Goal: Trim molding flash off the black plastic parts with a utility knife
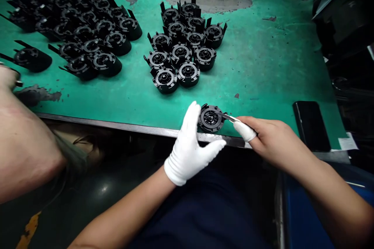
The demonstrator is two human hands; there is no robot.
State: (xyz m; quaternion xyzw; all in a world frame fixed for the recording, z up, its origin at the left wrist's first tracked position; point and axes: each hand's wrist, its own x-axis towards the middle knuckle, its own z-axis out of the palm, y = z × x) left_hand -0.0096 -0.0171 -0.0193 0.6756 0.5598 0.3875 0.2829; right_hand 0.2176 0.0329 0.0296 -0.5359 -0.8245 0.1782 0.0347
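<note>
A round black plastic part (210, 118) with a ribbed, ringed face sits at the front edge of the green table. My left hand (189, 146), in a white glove, lies along its left side with straight fingers and the thumb stretched apart. The fingertips appear to touch the rim. My right hand (263, 132), with a white cover on the thumb, is closed on a slim metal tool (229, 117). The tool's dark, narrow tip reaches over the right part of the round face. Whether it is a blade or tweezers I cannot make out.
Several similar black parts (181, 52) stand grouped behind, with a larger group (84, 27) at the left. A black phone (312, 124) lies at the right. Another person's arm (26, 140) enters from the left. The green tabletop (263, 66) has worn grey patches.
</note>
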